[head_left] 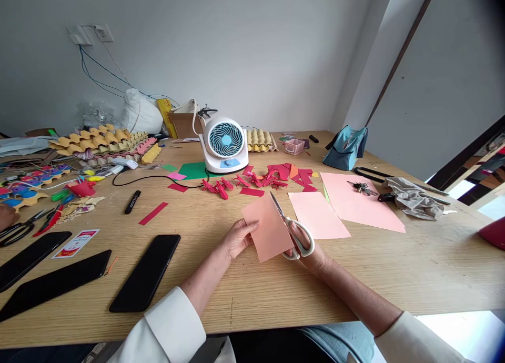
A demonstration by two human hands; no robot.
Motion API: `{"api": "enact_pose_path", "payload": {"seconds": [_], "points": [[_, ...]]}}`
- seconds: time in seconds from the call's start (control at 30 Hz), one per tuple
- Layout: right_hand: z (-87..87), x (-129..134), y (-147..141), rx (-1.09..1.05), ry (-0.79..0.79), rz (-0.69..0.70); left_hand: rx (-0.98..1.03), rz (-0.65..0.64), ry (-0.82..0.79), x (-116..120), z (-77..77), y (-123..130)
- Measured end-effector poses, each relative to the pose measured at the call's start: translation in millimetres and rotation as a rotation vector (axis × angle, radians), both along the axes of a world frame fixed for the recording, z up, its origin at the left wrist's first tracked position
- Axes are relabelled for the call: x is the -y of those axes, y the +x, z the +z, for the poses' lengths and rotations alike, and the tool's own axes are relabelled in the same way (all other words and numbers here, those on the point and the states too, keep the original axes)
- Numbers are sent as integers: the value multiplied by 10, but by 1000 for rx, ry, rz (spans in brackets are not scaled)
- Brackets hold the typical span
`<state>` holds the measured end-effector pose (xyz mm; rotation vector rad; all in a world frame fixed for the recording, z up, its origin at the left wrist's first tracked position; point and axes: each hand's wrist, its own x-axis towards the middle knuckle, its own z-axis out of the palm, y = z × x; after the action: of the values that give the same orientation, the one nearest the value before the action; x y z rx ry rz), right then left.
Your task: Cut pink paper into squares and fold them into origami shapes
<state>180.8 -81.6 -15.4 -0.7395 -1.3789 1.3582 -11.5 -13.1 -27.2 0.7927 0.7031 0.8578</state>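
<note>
My left hand (pixel 240 239) pinches the left edge of a piece of salmon-pink paper (pixel 268 229), thumb on top. A pair of scissors (pixel 303 238) with white handles is in my right hand (pixel 311 255), fingers through the loops. Its blades lie along the paper's right edge, pointing away from me; part of them is hidden by the sheet. Just right of the scissors a paler pink sheet (pixel 317 215) lies flat on the table. Beyond the paper lie several red twisted paper pieces (pixel 256 180) and red paper scraps (pixel 303 177).
A white fan (pixel 225 144) stands at the back. Black phones (pixel 147 272) and a marker (pixel 132 202) lie left. Keys (pixel 362 188) rest on a large pink sheet (pixel 355 205), near a blue bag (pixel 346 148). Another person's hand (pixel 8 215) shows at the far left beside black scissors (pixel 19 230).
</note>
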Motion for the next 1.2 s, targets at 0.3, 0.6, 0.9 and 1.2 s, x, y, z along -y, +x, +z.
{"api": "enact_pose_path", "payload": {"seconds": [0.3,0.6,0.9,1.2], "points": [[27,17,-4,9,-5,-23,13,7,8,-8,-22,7],[25,17,-1,19,-20,-43,7,-17,5,-4,-17,-2],[10,2,-6,11,-66,-69,1,-16,11,8,-5,1],[27,-26,29,-90,-157,-60,-10,-3,2,20,-10,9]]}}
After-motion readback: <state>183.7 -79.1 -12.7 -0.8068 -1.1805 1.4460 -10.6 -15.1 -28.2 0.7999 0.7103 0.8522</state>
